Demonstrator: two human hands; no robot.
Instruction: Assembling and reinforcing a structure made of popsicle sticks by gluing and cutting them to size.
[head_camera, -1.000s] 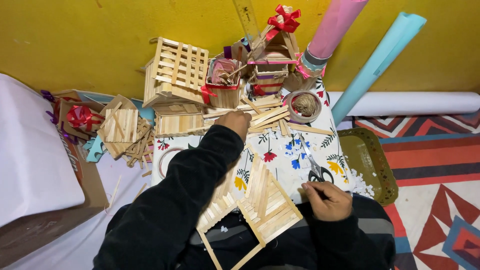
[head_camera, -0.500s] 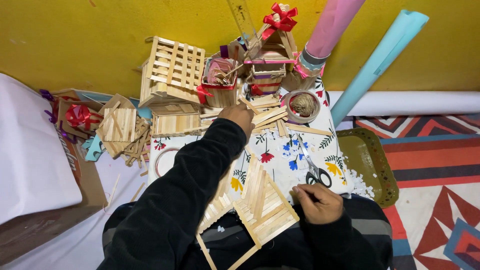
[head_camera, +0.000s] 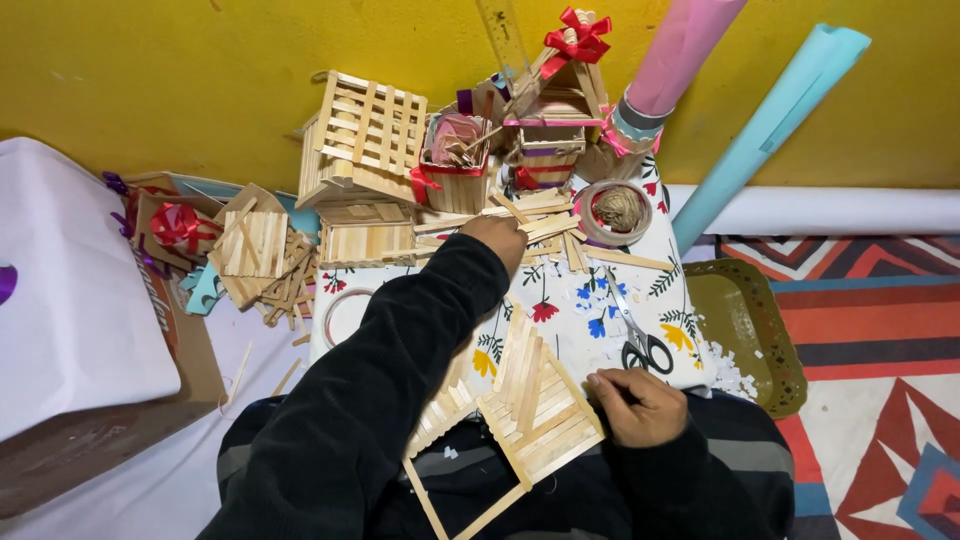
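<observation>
At the far left edge of the floral-print cloth-covered board (head_camera: 560, 310), a flat panel of pale wooden craft sticks (head_camera: 255, 243) lies among scraps, with a slatted stick-built crate (head_camera: 362, 135) just beyond the board's far left corner. The left hand (head_camera: 497, 240) stretches to the far edge and rests on the loose pile of pale wooden sticks (head_camera: 545, 225); its fingers are hidden, so I cannot tell whether it grips one. By my judgement the step is fetching a stick for the roof. At the near edge, the half-built ridged stick roof frame (head_camera: 525, 410) sits on the lap, the right hand (head_camera: 640, 405) curled against its right side, steadying it. Black-handled scissors (head_camera: 645, 350) lie just beyond. Fitting another stick calls for that frame kept level
</observation>
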